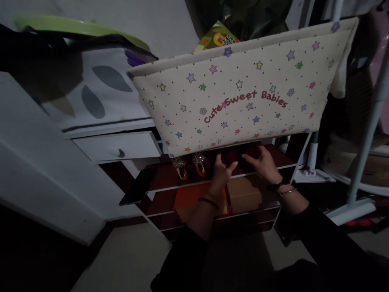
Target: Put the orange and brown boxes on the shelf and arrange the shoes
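Note:
My left hand [223, 172] reaches onto the top board of a low shoe rack [161, 184], its thumb and fingers curved against a dark red rounded thing [230, 155]. To its right my right hand [265, 164] grips a similar dark red thing [250, 151], with the fingertips partly lost in shadow. Dim light hides what kind these two things are. Left of my hands stands a pair of glittery shoes with gold and orange insides, a left shoe [180, 165] and a right shoe [199, 162]. A star-printed fabric storage basket [243, 93] overhangs all of this.
An orange box [191, 196] and a brown cardboard box [246, 192] lie on the board below. A dark flat object [139, 186] sticks out at the rack's left end. White drawer [118, 148] is at left; a mop [352, 207] leans at right.

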`<state>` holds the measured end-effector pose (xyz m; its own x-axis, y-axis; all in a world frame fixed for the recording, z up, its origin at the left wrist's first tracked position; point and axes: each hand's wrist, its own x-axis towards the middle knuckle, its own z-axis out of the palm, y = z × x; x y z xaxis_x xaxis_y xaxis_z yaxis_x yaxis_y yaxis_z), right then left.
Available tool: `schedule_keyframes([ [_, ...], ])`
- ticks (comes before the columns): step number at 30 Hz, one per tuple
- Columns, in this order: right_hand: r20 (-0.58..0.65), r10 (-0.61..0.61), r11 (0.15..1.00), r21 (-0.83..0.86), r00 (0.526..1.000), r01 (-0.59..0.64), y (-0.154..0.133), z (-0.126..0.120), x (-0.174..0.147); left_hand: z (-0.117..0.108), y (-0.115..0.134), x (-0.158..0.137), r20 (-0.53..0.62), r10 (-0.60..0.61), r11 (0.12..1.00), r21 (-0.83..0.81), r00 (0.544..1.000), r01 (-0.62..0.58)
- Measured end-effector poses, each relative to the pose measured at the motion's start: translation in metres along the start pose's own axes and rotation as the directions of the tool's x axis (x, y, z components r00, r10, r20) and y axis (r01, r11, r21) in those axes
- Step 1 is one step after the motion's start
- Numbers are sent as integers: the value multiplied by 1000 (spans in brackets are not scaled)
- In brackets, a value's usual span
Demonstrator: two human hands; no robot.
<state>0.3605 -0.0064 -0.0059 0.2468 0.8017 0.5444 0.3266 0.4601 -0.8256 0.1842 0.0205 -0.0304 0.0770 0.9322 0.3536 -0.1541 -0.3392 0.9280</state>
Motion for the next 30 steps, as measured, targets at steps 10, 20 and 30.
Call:
schedule_keyframes([
  [10,-4,-27,999,-40,1000,27,9,15,-8,-16,7,-2,33,-116,993,2,993,116],
  [20,92,27,999,34,995,-31,26,22,-9,-22,13,0,83,-122,993,7,989,122],
  [30,104,-46,997,71,994,39,32,26,-10,-27,3,5,113,-121,992,50,986,116],
])
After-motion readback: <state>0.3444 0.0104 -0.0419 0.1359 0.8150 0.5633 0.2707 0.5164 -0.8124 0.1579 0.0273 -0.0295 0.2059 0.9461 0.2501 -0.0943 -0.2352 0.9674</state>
